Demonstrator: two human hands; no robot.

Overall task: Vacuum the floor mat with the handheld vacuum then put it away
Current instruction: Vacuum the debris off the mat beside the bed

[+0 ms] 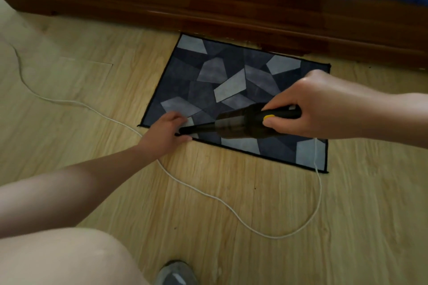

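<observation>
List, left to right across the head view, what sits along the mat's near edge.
left hand → handheld vacuum → right hand

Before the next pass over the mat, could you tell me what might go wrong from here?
The nozzle sits right beside the left hand pressing the mat, so it could bump the fingers.
The cord crosses the mat's near right corner and might snag there.
Its loop on the floor lies near the shoe, a possible trip.
</observation>
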